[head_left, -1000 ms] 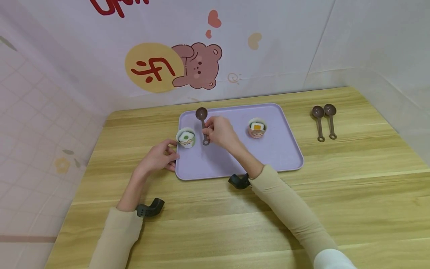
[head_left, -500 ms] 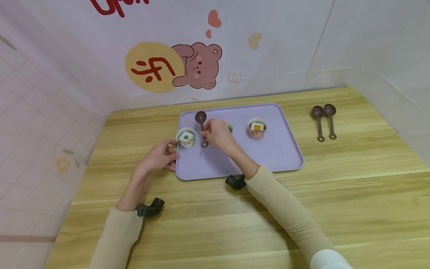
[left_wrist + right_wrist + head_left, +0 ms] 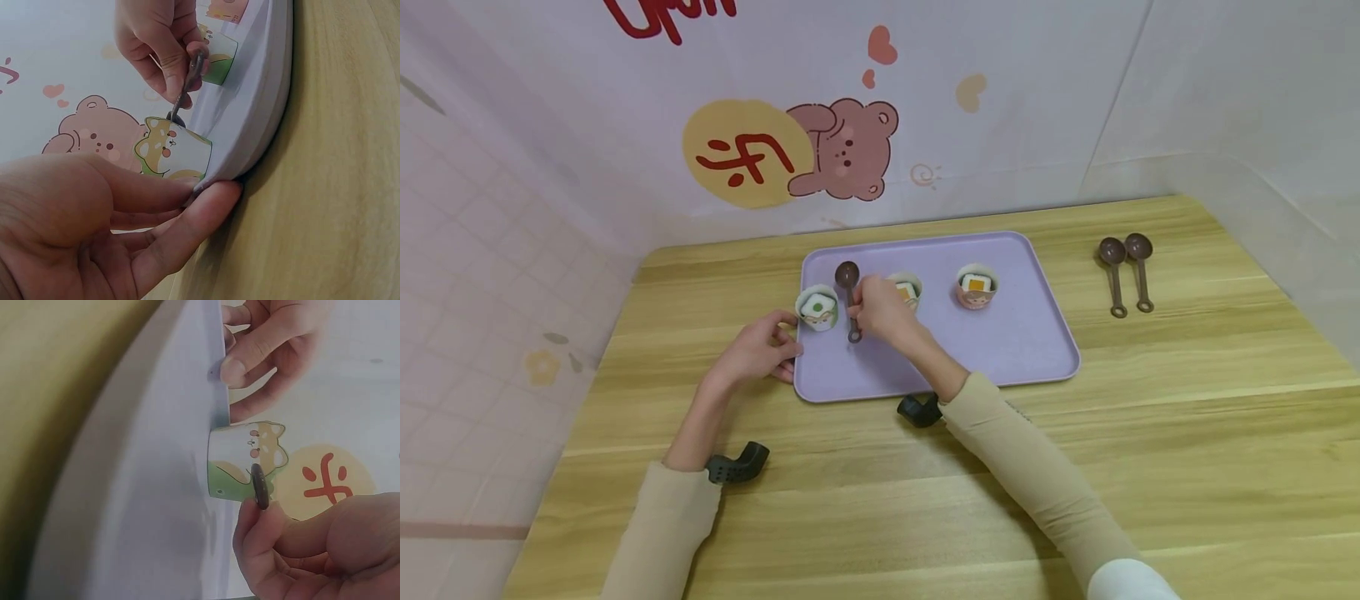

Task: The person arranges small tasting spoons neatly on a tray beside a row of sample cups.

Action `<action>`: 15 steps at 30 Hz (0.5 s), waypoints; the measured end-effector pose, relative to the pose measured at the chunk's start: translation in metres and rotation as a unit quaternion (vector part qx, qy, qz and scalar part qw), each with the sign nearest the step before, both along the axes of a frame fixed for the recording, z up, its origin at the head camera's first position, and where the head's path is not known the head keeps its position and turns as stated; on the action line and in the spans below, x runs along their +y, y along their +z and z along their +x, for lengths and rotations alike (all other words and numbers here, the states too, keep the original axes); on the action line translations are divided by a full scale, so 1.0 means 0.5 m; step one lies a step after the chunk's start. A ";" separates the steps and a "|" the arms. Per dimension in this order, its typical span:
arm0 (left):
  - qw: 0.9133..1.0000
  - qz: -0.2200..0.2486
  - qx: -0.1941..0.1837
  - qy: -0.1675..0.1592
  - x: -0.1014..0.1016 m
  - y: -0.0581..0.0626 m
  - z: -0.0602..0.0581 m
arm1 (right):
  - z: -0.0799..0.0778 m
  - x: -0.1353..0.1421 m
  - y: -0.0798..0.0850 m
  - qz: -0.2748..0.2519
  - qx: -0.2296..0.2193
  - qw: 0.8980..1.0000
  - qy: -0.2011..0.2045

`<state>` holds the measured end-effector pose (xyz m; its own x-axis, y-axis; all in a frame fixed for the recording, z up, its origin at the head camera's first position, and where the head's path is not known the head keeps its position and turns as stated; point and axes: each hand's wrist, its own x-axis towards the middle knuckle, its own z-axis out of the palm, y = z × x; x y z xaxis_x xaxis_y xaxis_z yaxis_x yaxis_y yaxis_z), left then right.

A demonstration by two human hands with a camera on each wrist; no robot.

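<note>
Lilac tray (image 3: 985, 350) and brown spoon (image 3: 849, 292) are what the two hands hold, and we find both in front of a white backdrop (image 3: 1037, 108) printed with a yellow disc (image 3: 707, 183) and a pink bear (image 3: 853, 150). Below the backdrop spreads the wood-grain table (image 3: 865, 517), where the tray lies near the far edge. Two beige sleeves (image 3: 1037, 467) reach in from our side. We see the left hand (image 3: 758, 348) pinching the tray's left edge between thumb and fingers, while the right hand (image 3: 883, 315) is over the tray's left half, thumb and fingertips narrowed on the spoon's handle. Each wrist wears a dark curved mount (image 3: 739, 463). Three printed paper cups stand upright on the tray: we count a left cup (image 3: 822, 321) just inside the left rim, a middle cup (image 3: 917, 302) partly hidden by the right hand, and a pink cup (image 3: 976, 298) farther right. The spoon is between the left and middle cups, its bowl toward the backdrop; we cannot tell whether it touches the tray. Well to the right, on the table, two more spoons (image 3: 1115, 279) lie side by side, ring ends toward us. Smallest of all, we notice a white block with a green dot (image 3: 817, 307) in the left cup and white blocks with orange squares (image 3: 977, 285) in the other two.
</note>
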<state>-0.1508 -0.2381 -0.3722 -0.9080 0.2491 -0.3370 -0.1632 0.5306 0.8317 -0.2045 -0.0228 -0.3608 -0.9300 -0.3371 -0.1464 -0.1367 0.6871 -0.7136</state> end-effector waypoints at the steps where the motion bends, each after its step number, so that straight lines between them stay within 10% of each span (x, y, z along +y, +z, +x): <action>1: 1.000 -0.001 -0.001 0.001 0.000 -0.001 0.000 | 0.000 -0.001 -0.002 0.000 -0.001 1.000 0.002; 15: 1.000 -0.004 0.004 0.000 -0.001 -0.002 0.000 | -0.001 -0.010 -0.026 0.027 -0.001 0.999 0.017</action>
<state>-0.1506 -0.2385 -0.3734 -0.9108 0.2457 -0.3319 -0.1570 0.5374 0.8286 -0.2048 -0.0278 -0.3740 -0.9183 -0.3591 -0.1666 -0.1591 0.7202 -0.6753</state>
